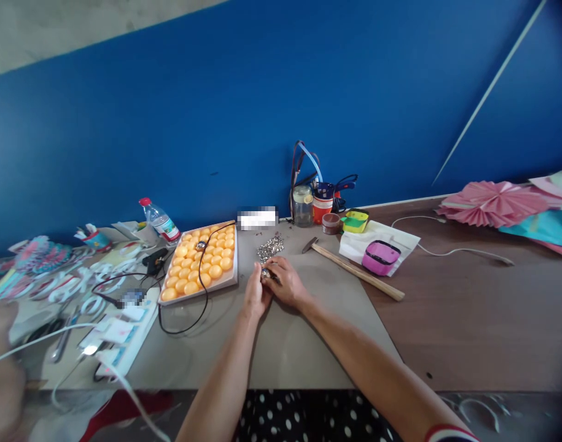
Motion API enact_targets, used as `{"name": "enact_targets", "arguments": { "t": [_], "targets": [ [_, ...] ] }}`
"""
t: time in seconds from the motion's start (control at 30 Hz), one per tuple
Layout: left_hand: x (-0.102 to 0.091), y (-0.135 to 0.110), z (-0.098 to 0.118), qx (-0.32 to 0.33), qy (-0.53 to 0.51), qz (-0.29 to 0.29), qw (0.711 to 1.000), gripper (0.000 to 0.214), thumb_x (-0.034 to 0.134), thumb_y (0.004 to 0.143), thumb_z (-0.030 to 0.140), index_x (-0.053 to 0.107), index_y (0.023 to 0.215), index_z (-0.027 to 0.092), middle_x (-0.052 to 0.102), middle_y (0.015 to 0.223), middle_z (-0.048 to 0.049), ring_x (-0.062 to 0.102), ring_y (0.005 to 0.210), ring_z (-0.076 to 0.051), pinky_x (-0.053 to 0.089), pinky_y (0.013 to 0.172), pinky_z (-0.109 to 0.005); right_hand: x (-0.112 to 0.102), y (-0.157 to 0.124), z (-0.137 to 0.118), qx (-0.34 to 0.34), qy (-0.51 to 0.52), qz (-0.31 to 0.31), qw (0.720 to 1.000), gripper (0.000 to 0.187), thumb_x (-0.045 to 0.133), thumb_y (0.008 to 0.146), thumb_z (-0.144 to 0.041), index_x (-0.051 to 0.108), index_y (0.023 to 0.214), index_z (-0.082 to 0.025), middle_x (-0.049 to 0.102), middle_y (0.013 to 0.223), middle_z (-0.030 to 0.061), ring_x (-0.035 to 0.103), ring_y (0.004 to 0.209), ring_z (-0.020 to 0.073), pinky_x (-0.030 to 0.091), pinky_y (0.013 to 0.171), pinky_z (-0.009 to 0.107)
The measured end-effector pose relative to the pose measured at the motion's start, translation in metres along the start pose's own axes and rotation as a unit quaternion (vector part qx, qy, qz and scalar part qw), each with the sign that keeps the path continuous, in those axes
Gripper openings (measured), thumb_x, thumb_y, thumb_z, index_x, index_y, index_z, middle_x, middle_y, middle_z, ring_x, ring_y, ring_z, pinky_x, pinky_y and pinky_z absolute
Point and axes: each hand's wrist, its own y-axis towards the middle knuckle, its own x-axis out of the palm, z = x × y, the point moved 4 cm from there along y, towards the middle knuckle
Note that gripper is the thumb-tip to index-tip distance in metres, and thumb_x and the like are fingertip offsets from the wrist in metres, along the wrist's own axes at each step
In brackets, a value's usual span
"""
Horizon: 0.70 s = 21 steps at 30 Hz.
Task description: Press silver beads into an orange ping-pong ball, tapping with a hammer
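Both my hands meet on the grey mat (285, 344) in the middle of the table. My left hand (255, 294) and my right hand (284, 282) are closed together on a small shiny silver object (265, 274) pinched between the fingertips. Just beyond them lies a heap of small silver pieces (270, 247). To the left sits a white tray (198, 292) holding rows of orange balls (202, 261), one ball near its top being silver. A black cable (202, 288) loops over the tray.
A wooden-handled hammer (354, 269) lies right of my hands, with a pink case (380, 257) on white paper behind it. Jars and cups of tools (315, 205) stand by the blue wall. A water bottle (160, 221), glue gun and paper clutter fill the left; pink paper fans (492, 202) lie far right.
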Motion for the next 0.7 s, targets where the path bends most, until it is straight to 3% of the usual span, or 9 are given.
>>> {"name": "enact_targets", "arguments": {
  "t": [0.2, 0.33, 0.47, 0.7],
  "targets": [
    [-0.001, 0.000, 0.004, 0.019, 0.025, 0.023, 0.999, 0.016, 0.067, 0.071, 0.024, 0.057, 0.078, 0.014, 0.058, 0.065, 0.0018, 0.053, 0.054, -0.007, 0.040, 0.052, -0.019, -0.012, 0.002, 0.014, 0.024, -0.031, 0.073, 0.997, 0.029, 0.050, 0.083, -0.027, 0.059, 0.110, -0.020, 0.056, 0.112, 0.0108, 0.049, 0.107, 0.0234, 0.039, 0.096, 0.042],
    [0.000, 0.000, 0.010, 0.035, 0.016, 0.005, 0.999, 0.016, 0.062, 0.074, 0.030, 0.053, 0.076, 0.016, 0.057, 0.066, 0.0010, 0.045, 0.046, -0.005, 0.031, 0.044, -0.018, -0.025, 0.003, 0.036, 0.088, -0.084, 0.155, 0.980, 0.028, 0.044, 0.086, -0.028, 0.058, 0.107, -0.016, 0.059, 0.102, 0.0130, 0.050, 0.100, 0.0255, 0.041, 0.092, 0.044],
    [-0.002, 0.000, 0.013, 0.000, -0.033, -0.001, 0.999, 0.025, 0.054, 0.081, 0.041, 0.052, 0.076, 0.016, 0.054, 0.064, 0.0012, 0.035, 0.041, -0.003, 0.028, 0.042, -0.018, -0.032, 0.002, 0.060, 0.120, -0.112, 0.209, 0.964, 0.027, 0.042, 0.085, -0.029, 0.057, 0.103, -0.015, 0.058, 0.100, 0.0139, 0.049, 0.099, 0.0260, 0.041, 0.089, 0.045],
    [-0.002, -0.002, 0.011, -0.050, -0.098, -0.022, 0.994, 0.036, 0.048, 0.084, 0.050, 0.054, 0.077, 0.015, 0.054, 0.065, -0.0010, 0.032, 0.042, -0.004, 0.033, 0.043, -0.018, -0.028, -0.001, 0.075, 0.115, -0.144, 0.211, 0.960, 0.026, 0.042, 0.085, -0.030, 0.056, 0.102, -0.016, 0.058, 0.096, 0.0126, 0.051, 0.095, 0.0257, 0.041, 0.088, 0.046]
  ]
}}
